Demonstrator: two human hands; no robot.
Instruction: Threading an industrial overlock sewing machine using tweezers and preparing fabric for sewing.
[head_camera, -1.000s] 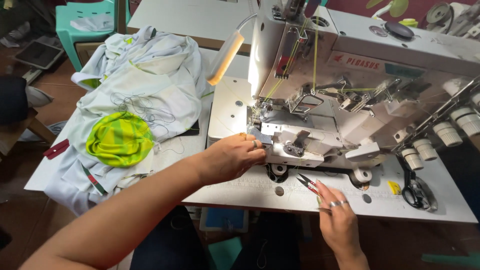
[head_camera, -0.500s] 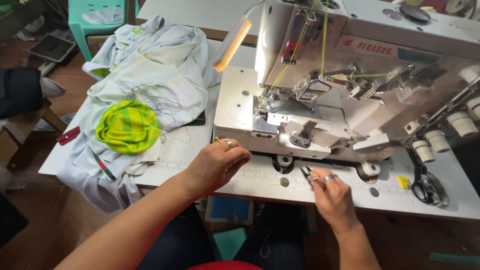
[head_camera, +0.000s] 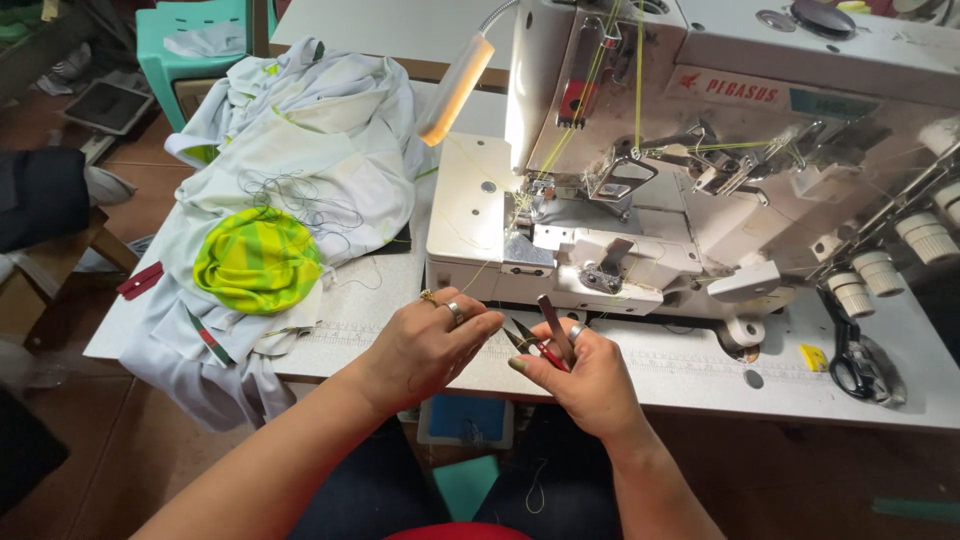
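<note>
In the head view, both hands meet at lower centre, just in front of the white industrial sewing machine (head_camera: 640, 200) that fills the upper right of the frame. The left hand (head_camera: 425, 345) has its fingers curled together, apparently pinching a thin yellow-green thread that runs up toward the needle area, keeping it taut. The right hand (head_camera: 585, 375) grips small red-handled thread snips (head_camera: 540, 340), blades parted and angled toward the left fingertips, close enough to reach the thread. At centre left a pile of pale grey-white fabric (head_camera: 300, 130) with a green-and-yellow striped piece (head_camera: 255, 260) lies on the white worktop (head_camera: 700, 380). Black scissors (head_camera: 855, 365) rest at the right edge
</note>
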